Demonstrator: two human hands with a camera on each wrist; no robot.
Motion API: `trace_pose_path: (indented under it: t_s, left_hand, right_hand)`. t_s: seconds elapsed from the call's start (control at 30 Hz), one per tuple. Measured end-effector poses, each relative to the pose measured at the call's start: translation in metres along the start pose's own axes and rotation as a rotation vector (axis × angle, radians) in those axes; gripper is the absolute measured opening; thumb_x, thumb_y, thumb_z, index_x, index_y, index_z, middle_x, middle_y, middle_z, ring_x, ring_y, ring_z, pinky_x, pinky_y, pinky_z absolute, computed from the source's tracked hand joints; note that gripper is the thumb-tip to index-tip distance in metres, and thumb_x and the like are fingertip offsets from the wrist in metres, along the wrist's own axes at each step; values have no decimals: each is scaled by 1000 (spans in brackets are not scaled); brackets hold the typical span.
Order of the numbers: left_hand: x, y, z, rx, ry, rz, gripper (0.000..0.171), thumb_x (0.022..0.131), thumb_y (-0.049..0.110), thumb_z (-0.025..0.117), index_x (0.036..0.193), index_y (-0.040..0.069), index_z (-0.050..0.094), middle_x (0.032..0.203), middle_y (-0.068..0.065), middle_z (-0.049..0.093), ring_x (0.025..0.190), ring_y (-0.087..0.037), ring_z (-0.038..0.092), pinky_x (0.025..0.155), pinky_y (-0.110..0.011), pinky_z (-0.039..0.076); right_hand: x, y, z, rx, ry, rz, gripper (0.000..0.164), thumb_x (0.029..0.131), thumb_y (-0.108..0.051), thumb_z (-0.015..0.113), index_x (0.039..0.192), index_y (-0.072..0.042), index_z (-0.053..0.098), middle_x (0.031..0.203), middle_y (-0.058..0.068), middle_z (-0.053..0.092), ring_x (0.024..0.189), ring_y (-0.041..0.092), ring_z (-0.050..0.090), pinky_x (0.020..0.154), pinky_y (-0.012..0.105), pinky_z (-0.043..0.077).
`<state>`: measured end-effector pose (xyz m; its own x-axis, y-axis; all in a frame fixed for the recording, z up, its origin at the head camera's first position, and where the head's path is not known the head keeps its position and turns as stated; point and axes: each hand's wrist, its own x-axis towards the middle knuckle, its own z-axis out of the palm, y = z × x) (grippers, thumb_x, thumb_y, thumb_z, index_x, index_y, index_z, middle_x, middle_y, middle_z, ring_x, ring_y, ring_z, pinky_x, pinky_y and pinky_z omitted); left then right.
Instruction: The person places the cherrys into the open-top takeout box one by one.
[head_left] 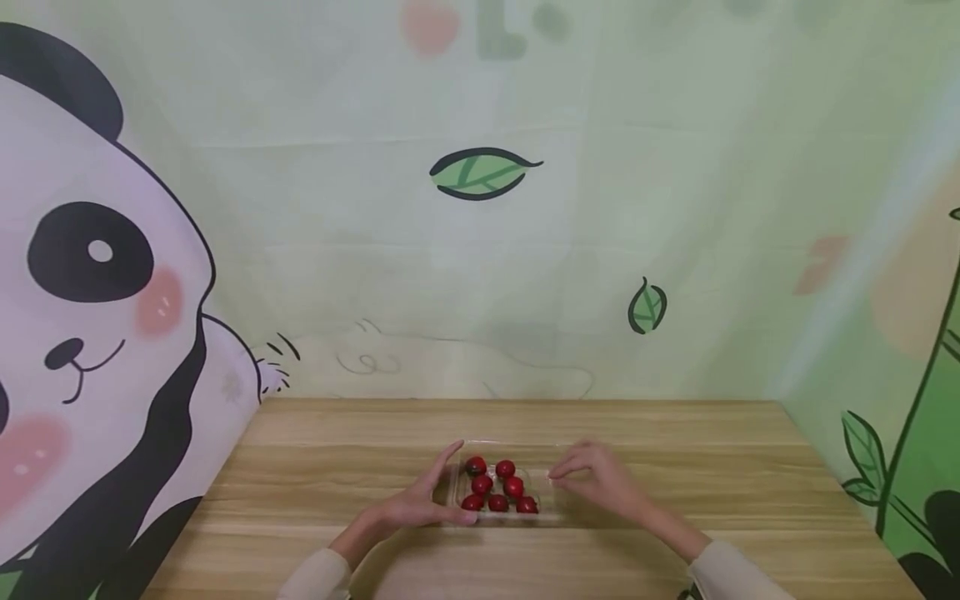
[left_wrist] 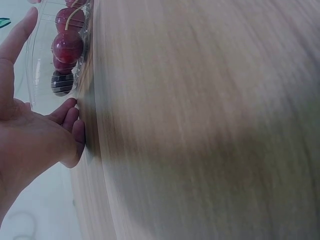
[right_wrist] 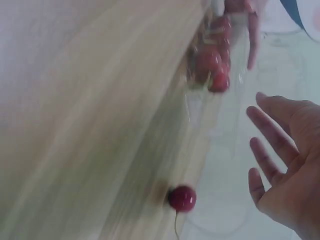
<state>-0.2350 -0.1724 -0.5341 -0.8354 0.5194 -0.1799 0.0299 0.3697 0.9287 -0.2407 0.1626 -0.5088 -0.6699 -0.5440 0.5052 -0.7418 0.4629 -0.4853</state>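
Note:
A clear plastic box (left_wrist: 42,65) on the wooden table holds several dark red cherries (head_left: 513,487), some with stems. My left hand (head_left: 416,500) grips the box at its left end, thumb along the near side and a finger reaching to the far side. Beside the box's right end is my right hand (head_left: 600,479); the right wrist view shows its fingers spread apart, with nothing held. A single cherry (right_wrist: 182,198) with a thin stem lies on the table outside the box, on the right hand's side.
The wooden table (head_left: 337,442) stretches out around the box. Behind it hangs a pale green cloth backdrop (head_left: 360,208) printed with a panda (head_left: 180,242) and leaves. A small dark green thing at the bottom edge, beside the right sleeve (head_left: 731,571), is mostly cut off.

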Motion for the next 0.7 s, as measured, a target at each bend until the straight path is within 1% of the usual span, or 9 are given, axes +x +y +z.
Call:
trace_pose_path:
  t_s: [0.1, 0.17, 0.2, 0.27, 0.33, 0.43, 0.5, 0.63, 0.7]
  left_hand:
    - [0, 0, 0, 4, 0, -9, 122, 79, 34, 88, 166, 23, 2, 165, -31, 21, 152, -53, 20, 117, -77, 16]
    - [0, 0, 0, 8, 0, -14, 122, 80, 35, 87, 166, 24, 1, 165, -30, 22, 152, -53, 20, 117, -77, 17]
    - [1, 0, -1, 11, -1, -16, 122, 80, 36, 87, 166, 24, 1, 165, -30, 22, 152, -53, 20, 117, -77, 17]
    - [2, 0, 0, 17, 1, -12, 121, 80, 37, 87, 166, 24, 1, 165, -30, 22, 153, -52, 20, 117, -76, 17]
    - [3, 0, 0, 18, 4, -7, 121, 81, 37, 86, 166, 24, 2, 165, -30, 24, 153, -50, 21, 118, -76, 16]
    - [5, 0, 0, 19, 8, 4, 120, 80, 36, 87, 165, 22, 3, 164, -29, 26, 153, -49, 23, 120, -74, 16]
    - [5, 0, 0, 16, 10, 8, 121, 80, 35, 87, 165, 22, 3, 163, -30, 27, 152, -49, 24, 120, -74, 16]
    - [5, -1, 0, 18, 14, 10, 120, 80, 35, 88, 165, 21, 4, 162, -30, 30, 152, -49, 26, 120, -74, 16]
    - [4, -2, 1, 22, 14, 12, 121, 80, 35, 88, 165, 20, 4, 161, -30, 31, 151, -49, 26, 120, -74, 16]
  right_hand:
    - [-2, 11, -13, 53, 2, 80, 9, 84, -1, 79, 92, -4, 81, 90, 6, 79, 79, 6, 60, 69, 26, 53]
    - [-3, 20, -23, 61, 12, 148, 10, 88, -2, 76, 97, -3, 80, 95, 9, 79, 81, 5, 62, 67, 24, 54]
    - [-4, 25, -28, 54, 20, 171, 11, 89, -3, 75, 100, -2, 80, 97, 11, 79, 81, 7, 63, 65, 25, 55]
    - [-7, 34, -35, 35, 41, 224, 14, 90, -3, 74, 103, -1, 79, 102, 14, 78, 87, 11, 67, 69, 24, 57]
    - [-10, 45, -39, 17, 75, 249, 16, 88, -1, 74, 103, 2, 78, 103, 18, 78, 88, 14, 70, 68, 22, 57]
    - [-16, 59, -42, 8, 113, 284, 17, 87, 1, 74, 102, 8, 76, 102, 23, 76, 84, 19, 70, 66, 23, 57]
    - [-20, 66, -42, -5, 120, 313, 17, 87, 1, 74, 102, 9, 75, 101, 24, 76, 83, 22, 71, 68, 24, 58]
    - [-28, 73, -39, -21, 61, 396, 18, 90, -2, 74, 103, 11, 75, 102, 26, 76, 87, 31, 73, 76, 34, 61]
    - [-32, 74, -37, -21, 13, 435, 21, 91, -6, 73, 104, 10, 74, 103, 26, 76, 90, 35, 74, 80, 39, 62]
